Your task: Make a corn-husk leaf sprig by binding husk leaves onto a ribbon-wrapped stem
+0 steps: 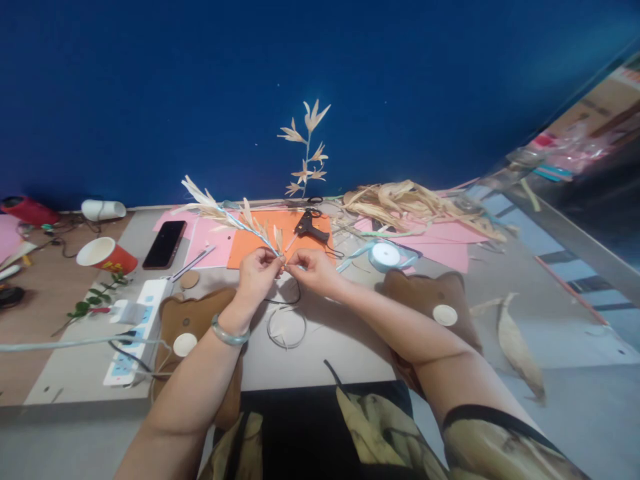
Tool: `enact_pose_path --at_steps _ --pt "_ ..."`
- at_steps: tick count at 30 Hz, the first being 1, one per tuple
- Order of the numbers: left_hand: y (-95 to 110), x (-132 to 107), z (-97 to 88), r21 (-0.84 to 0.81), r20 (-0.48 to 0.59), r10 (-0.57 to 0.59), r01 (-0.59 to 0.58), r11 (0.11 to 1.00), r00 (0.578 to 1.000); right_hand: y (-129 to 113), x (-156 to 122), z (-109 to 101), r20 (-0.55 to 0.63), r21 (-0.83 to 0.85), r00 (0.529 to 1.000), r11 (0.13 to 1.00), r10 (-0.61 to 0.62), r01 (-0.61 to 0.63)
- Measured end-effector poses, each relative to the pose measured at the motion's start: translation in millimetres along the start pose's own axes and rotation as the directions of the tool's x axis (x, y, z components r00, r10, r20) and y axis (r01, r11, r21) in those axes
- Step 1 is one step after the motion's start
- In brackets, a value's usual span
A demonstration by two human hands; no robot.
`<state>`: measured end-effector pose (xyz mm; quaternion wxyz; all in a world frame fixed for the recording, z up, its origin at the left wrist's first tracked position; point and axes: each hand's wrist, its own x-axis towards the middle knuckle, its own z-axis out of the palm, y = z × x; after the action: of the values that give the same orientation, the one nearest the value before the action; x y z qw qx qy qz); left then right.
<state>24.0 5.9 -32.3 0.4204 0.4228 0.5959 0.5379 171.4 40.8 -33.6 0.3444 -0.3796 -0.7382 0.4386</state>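
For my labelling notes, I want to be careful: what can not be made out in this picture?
Head view:
Stem end of the leaf sprig: hidden by the pinching left hand and right hand.
Pale cord: cut off by the left edge.
Pink items far right: blurred.

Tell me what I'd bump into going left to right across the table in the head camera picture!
Red paper cup → black phone → left hand → right hand, both pinching the leafy stem → white ribbon roll → dried leaf.
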Motion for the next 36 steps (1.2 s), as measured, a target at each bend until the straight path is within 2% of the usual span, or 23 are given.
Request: enact_pose_path --at_steps 2,5,9,12,16,20,23,27,32,34,36 --pt "1 0 -1.0 -0.048 0.024 -0.023 0.024 0.999 0.999 0 1 -1 0.013 0.032 1.0 0.999 0.024 -0.024" --pt "3 1 -4.0 -0.191 0.114 -0.035 0.056 0.98 0.993 -2 3 -5 0.088 0.22 0.991 0.968 0.1 -0.117" --pt "9 2 -8.9 -0.405 0.285 -0.034 0.152 0.901 0.958 -8 5 -10 0.231 0.484 0.953 0.826 0.199 -0.289" --pt "14 0 -11.6 -0.438 0.386 -0.016 0.198 0.877 0.923 -11 4 -11 0.325 0.597 0.918 0.703 0.228 -0.386" --pt "18 -2 -12.5 -0.456 0.387 0.048 0.146 0.878 0.921 -11 1 -8 0.426 0.679 0.883 0.574 0.199 -0.457" --pt "14 -2 -12.1 -0.438 0.34 0.099 0.065 0.897 0.935 -9 -1 -4 0.491 0.704 0.859 0.513 0.149 -0.491" --pt "12 -2 -12.7 -0.377 0.294 0.142 -0.022 0.926 0.945 -6 -1 0 0.5 0.702 0.854 0.512 0.143 -0.496" --pt "13 0 -14.5 -0.262 0.23 0.18 -0.117 0.958 0.956 -2 2 1 0.42 0.692 0.888 0.567 0.188 -0.447" --pt "15 0 -15.6 -0.148 0.182 0.127 -0.101 0.984 0.975 -1 5 -4 0.304 0.545 0.934 0.77 0.189 -0.333" --pt "15 0 -16.0 -0.12 0.175 0.116 -0.095 0.988 0.978 -2 5 -5 0.294 0.509 0.935 0.796 0.196 -0.327" --pt "16 0 -16.3 -0.087 0.182 0.107 -0.092 0.992 0.978 -3 5 -6 0.309 0.517 0.924 0.776 0.223 -0.36"
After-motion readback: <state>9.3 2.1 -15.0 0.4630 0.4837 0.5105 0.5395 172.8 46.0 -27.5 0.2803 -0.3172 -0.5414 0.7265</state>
